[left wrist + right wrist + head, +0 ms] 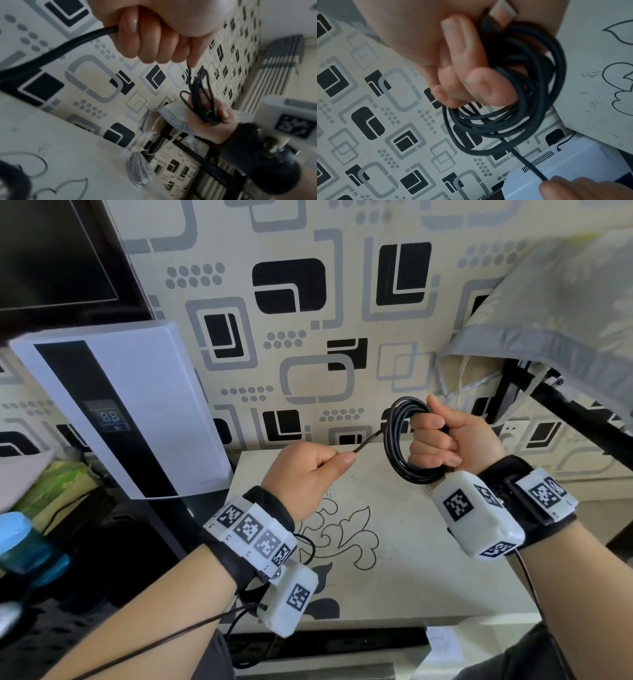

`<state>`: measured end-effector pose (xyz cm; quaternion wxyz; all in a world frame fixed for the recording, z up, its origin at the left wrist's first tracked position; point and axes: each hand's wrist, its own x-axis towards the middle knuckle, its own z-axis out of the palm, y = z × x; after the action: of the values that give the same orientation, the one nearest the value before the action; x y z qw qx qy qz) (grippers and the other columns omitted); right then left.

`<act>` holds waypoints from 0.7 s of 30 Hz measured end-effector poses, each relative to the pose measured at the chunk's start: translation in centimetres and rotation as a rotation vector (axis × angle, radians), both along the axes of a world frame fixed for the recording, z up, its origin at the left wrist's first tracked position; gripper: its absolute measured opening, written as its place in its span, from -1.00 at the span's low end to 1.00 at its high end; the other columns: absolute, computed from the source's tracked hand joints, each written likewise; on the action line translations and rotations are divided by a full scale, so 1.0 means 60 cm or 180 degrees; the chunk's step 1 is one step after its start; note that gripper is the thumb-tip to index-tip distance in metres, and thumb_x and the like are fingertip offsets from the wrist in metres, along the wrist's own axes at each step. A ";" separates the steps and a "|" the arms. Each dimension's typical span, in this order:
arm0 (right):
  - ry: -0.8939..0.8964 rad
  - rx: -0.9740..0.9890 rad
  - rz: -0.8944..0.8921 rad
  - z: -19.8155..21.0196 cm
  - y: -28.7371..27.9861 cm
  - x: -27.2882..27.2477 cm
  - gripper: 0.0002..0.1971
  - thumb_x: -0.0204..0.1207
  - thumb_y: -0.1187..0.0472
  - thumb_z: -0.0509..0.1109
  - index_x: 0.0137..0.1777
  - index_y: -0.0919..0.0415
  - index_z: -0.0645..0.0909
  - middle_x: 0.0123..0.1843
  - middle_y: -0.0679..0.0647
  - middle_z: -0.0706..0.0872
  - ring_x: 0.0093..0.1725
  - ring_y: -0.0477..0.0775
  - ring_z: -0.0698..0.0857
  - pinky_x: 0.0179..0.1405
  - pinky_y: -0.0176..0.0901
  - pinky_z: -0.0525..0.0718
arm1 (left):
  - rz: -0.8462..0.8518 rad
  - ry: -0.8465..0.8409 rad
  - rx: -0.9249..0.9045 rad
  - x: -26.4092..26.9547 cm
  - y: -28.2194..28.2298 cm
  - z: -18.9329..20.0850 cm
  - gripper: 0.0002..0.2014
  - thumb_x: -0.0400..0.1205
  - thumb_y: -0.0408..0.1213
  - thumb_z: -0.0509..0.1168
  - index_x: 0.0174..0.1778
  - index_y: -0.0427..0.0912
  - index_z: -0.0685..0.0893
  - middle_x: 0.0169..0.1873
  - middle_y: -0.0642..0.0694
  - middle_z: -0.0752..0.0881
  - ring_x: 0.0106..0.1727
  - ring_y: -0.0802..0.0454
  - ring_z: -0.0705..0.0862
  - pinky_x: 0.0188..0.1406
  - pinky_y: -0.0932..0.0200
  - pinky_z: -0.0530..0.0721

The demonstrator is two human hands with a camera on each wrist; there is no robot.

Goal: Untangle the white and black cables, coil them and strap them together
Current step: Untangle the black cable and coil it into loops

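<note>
My right hand (436, 445) is raised above the table and grips a coil of black cable (399, 450), with its fingers curled through the loops. In the right wrist view the coil (532, 97) hangs round those fingers (471, 65). A straight strand (368, 441) runs left from the coil to my left hand (339, 462), which pinches it between thumb and forefinger. The left wrist view shows more black cable (68, 44) leaving that fist. A coiled white cable (138, 170) lies on the table by the wall; in the head view my right wrist hides most of it.
The cream table (428, 570) with a floral print lies below both hands. A white appliance with a black display panel (130, 412) leans at the left. A grey pillow (555, 313) on a black metal frame (568, 409) overhangs the right. Clutter fills the lower left.
</note>
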<state>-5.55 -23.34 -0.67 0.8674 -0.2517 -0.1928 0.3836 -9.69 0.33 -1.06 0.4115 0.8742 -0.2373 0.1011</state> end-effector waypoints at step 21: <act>0.1478 0.0682 -0.2562 0.005 -0.010 0.002 -0.49 0.69 -0.10 -0.01 -0.35 0.22 0.48 -0.57 -0.08 0.26 -0.65 -0.04 0.29 -0.44 -0.27 0.51 | -0.0050 0.0367 0.0368 -0.016 -0.004 -0.026 -0.71 0.72 -0.34 0.11 0.23 0.10 0.59 -0.47 0.07 0.53 -0.43 0.11 0.52 -0.32 0.19 0.54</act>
<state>-5.46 -23.96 -0.35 0.9883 -0.1231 0.0805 0.0412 -10.66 0.08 -2.62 0.3741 0.8989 -0.2254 0.0335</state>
